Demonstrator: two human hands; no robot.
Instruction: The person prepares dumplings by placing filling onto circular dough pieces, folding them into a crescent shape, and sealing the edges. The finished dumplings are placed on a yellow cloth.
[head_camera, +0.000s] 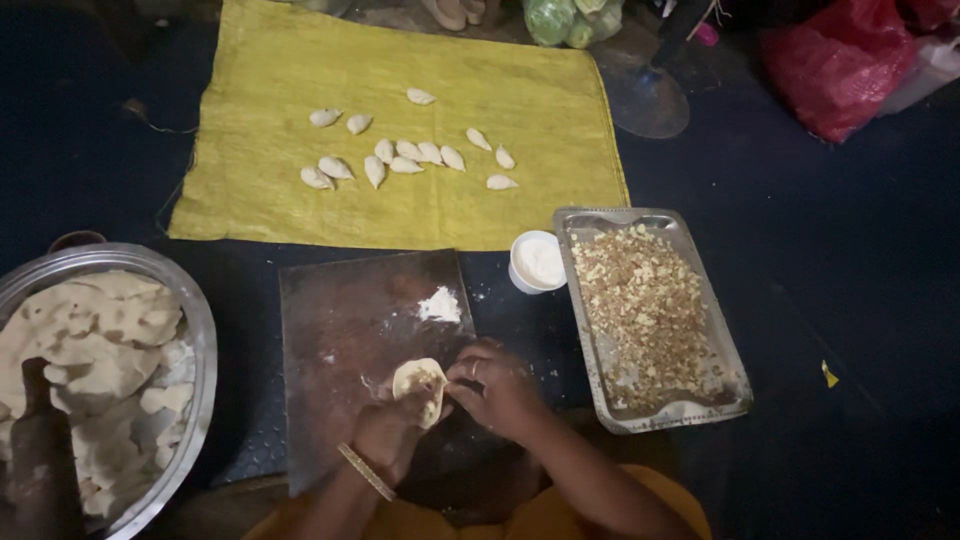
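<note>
Both hands meet low in the head view, just over the near edge of the board (365, 330). Left hand (392, 428) cups a small round dough wrapper (420, 385) from below, fingers curled up around it; the bangle (365, 470) sits on that wrist. Right hand (497, 388) comes in from the right, fingertips pinched on the wrapper's right rim, a ring showing on one finger. So both hands are closed on the same piece, wrapper between them, held slightly above the board, not lying on it. Its long axis runs roughly up-down in the frame, tilted a bit. A dab of filling seems to sit inside; too small to be sure.

Outward: a flour pile (439, 304) is on the board just beyond the hands. To the right, near the right hand, is the tray (735, 370) of crumbly brown filling, with a white cup (537, 261) touching its far left corner. To the left, nearer the left hand, the big metal bowl (200, 330) holds flat dough rounds. Farther off, straight ahead, finished dumplings (405, 157) lie scattered on the yellow cloth (260, 90) on the floor.
</note>
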